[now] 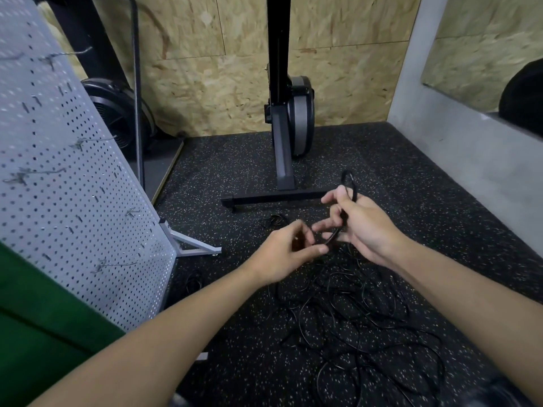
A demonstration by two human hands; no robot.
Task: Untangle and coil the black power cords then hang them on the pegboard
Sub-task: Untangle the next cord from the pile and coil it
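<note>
Both hands are working at mid-frame above the floor. Right hand (357, 227) is closing around a short bundle of black cord (349, 186), a small loop of it standing up above the fingers. Left hand (289, 251) is pinching the same cord just beside the right, thumb and fingertips pressed together on it; what else it may be gripping is shadowed and cannot be confirmed. Below the hands, toward lower right of frame, the tangle of power cords (367, 312) is lying spread loose on the speckled rubber floor (220, 177). At left of frame the pegboard (73, 171) is standing on its foot, its wire hooks (117, 264) carrying nothing.

Assessment: untangling and first coiling appear to be in hand; no cord is hung yet. Next move is calling for drawing one cord free of the heap without tightening knots, and feeding even loops into the right hand.
</note>
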